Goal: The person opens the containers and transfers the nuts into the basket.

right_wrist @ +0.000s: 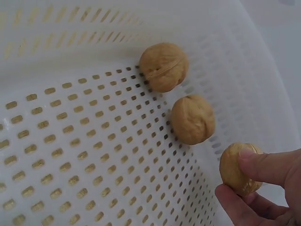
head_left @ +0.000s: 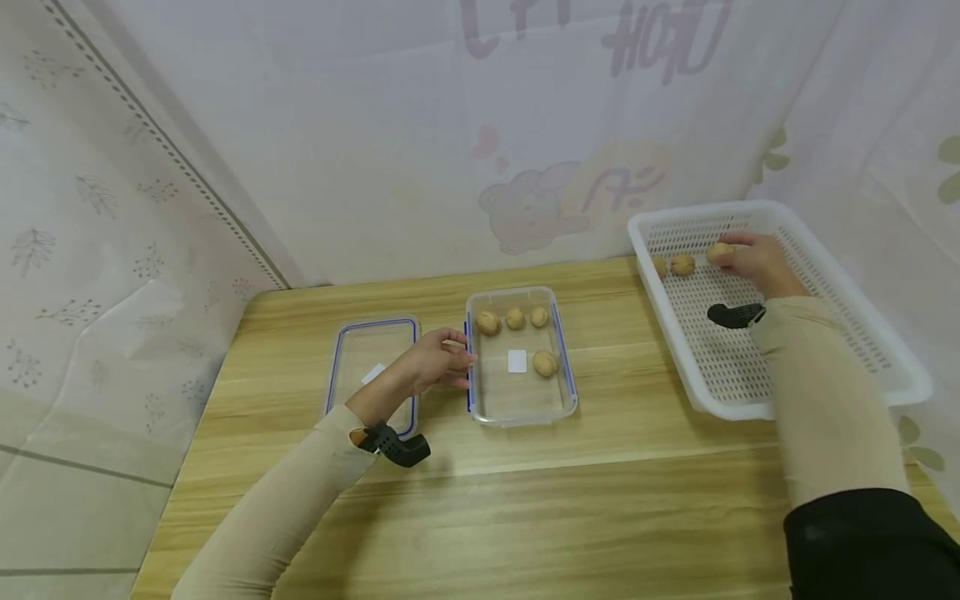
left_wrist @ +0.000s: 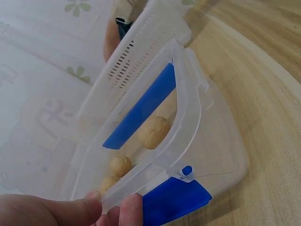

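Note:
My right hand (head_left: 757, 262) pinches a walnut (right_wrist: 233, 168) between thumb and fingers inside the white basket (head_left: 678, 350). Two more walnuts, one of them this walnut (right_wrist: 193, 119), lie near the basket's far left corner. At the left side of a clear plastic box (head_left: 498, 410) with blue clips, my left hand (head_left: 438, 360) grips the rim, thumb (left_wrist: 77, 209) on one side and fingers on the other. Inside that box are several walnuts: a row along the far end, and a single walnut (head_left: 545, 363) by the right wall, beside a white label (head_left: 517, 361).
Left of the box, a clear lid (head_left: 352, 350) with a blue seal lies on the wooden table (head_left: 480, 517), partly hidden behind my left hand and wrist. Printed curtains (head_left: 390, 167) hang at the back and sides. Dark wrist mounts (head_left: 401, 446) sit on both arms.

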The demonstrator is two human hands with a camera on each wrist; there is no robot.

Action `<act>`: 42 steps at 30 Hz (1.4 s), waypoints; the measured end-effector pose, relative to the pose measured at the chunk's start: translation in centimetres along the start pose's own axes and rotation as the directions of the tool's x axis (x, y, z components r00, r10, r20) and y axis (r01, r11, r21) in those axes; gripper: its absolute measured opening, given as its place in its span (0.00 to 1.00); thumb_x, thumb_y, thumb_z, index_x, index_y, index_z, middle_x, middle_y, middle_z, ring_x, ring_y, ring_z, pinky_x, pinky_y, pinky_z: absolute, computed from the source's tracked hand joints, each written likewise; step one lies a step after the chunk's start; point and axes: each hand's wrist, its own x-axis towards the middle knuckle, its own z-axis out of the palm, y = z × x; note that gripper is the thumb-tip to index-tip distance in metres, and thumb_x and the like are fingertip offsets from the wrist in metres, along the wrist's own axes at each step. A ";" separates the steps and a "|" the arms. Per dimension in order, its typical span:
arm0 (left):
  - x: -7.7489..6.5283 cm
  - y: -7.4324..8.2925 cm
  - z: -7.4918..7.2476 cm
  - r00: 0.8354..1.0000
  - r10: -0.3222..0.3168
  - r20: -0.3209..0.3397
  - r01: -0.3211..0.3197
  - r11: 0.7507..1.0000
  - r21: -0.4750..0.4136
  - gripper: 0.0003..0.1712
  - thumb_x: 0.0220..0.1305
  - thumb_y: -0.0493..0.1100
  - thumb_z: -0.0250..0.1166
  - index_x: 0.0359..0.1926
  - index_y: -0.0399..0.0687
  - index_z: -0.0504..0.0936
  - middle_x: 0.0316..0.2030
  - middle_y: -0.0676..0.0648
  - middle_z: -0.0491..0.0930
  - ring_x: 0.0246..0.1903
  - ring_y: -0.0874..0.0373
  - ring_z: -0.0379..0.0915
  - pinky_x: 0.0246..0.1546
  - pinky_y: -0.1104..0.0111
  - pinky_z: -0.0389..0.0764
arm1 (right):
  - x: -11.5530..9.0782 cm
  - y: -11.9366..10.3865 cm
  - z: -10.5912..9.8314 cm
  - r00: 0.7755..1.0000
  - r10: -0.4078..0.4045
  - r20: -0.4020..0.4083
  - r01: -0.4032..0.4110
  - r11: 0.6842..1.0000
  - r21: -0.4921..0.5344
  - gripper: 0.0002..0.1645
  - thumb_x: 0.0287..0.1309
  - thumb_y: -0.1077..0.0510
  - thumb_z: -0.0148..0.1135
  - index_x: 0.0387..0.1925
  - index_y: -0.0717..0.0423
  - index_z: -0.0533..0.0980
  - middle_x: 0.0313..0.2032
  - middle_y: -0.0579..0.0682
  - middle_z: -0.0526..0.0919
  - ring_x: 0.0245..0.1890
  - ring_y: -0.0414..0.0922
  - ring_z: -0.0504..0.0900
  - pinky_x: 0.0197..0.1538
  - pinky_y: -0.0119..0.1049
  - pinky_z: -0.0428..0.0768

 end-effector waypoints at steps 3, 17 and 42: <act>0.1 0.0 0.0 1.000 -0.006 0.000 0.006 1.000 -0.001 0.26 0.73 0.28 0.58 0.67 0.31 0.61 0.48 0.40 0.73 0.37 0.56 0.77 0.36 0.67 0.91 | 0.4 0.1 0.6 1.000 0.012 -0.019 -0.012 1.000 -0.019 0.36 0.65 0.66 0.63 0.70 0.75 0.61 0.24 0.31 0.75 0.25 0.27 0.76 0.35 0.22 0.84; 0.2 0.0 0.0 1.000 -0.016 0.001 0.016 1.000 -0.005 0.26 0.72 0.27 0.58 0.67 0.32 0.62 0.47 0.40 0.73 0.37 0.56 0.76 0.38 0.66 0.91 | 1.1 0.2 2.3 0.992 0.107 -0.073 -0.111 0.993 -0.052 0.36 0.65 0.64 0.63 0.70 0.73 0.62 0.56 0.66 0.71 0.26 0.27 0.71 0.30 0.18 0.78; 0.5 -0.2 -0.1 1.000 -0.004 0.002 0.004 1.000 -0.007 0.25 0.73 0.27 0.58 0.66 0.31 0.62 0.45 0.41 0.74 0.37 0.56 0.76 0.36 0.66 0.91 | 1.2 0.2 2.0 0.986 0.153 -0.067 -0.162 0.974 -0.156 0.37 0.68 0.56 0.60 0.67 0.77 0.62 0.60 0.72 0.71 0.30 0.38 0.76 0.38 0.29 0.78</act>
